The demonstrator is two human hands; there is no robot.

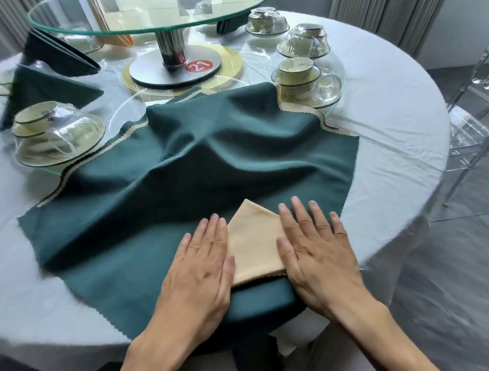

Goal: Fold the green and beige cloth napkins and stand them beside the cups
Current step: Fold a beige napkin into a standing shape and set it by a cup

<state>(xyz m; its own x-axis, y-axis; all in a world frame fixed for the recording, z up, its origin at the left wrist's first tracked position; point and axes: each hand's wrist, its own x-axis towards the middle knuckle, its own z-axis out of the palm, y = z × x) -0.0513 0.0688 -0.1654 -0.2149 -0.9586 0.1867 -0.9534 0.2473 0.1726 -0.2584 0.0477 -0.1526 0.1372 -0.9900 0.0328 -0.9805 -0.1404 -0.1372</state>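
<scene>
At the near edge of the round table (391,111), the green napkin (178,166) lies spread over the pale cloth, rumpled in the middle, with its near edge hanging slightly past the rim. A beige napkin lies under it: its border shows along the far-left and far-right edges, and its near corner (253,242) is turned up over the green as a beige triangle.

The left hand (200,272) lies flat on the green cloth just left of that triangle, fingers straight and together, gripping nothing. The right hand (317,255) mirrors it on the right side, fingers straight and slightly spread, its thumb edge touching the beige. Both palms press down, probably to flatten the turned corner and keep the two layers from sliding while the crease sets. The symmetrical placement suggests the fold is being squared on both sides at once.

The far part of the napkin rides up over a glass plate (330,104) holding stacked cups (299,74) at the right, so it does not lie flat there. More cup sets (57,131) stand at the left and far right. Two folded napkins (56,82) already sit at the far left, near the glass turntable (150,12). This napkin looks to be at an early fold, with standing it by the cups not yet done.
</scene>
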